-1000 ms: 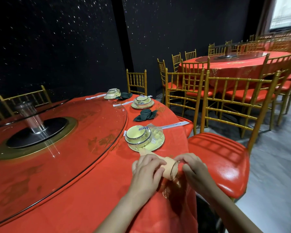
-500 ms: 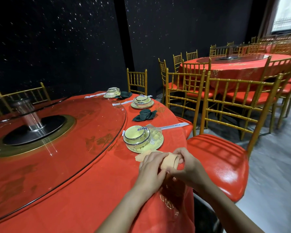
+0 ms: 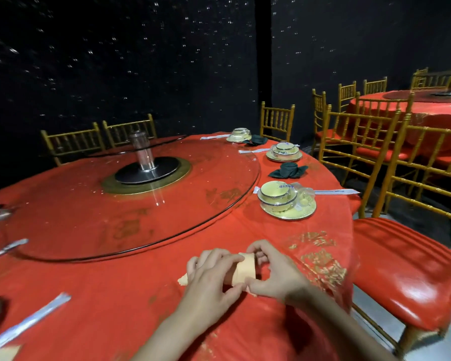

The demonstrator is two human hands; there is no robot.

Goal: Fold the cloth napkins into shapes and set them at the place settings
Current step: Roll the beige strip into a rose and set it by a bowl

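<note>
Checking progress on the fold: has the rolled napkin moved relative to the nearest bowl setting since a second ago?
Yes. The peach napkin now sits farther from the bowl setting, nearer the person.

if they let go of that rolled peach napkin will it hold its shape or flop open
The peach napkin is soft cloth, so it will likely loosen once the left hand and right hand release it. Rolled round, it might also roll a little on the smooth red tablecloth. It looks light and not fragile. The green napkin suggests a finished fold can hold.

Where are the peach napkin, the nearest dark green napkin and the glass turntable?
peach napkin (image 3: 244,268), head view, on its rolled band.
dark green napkin (image 3: 288,170), head view, on its rolled middle.
glass turntable (image 3: 219,173), head view, on bare glass.
</note>
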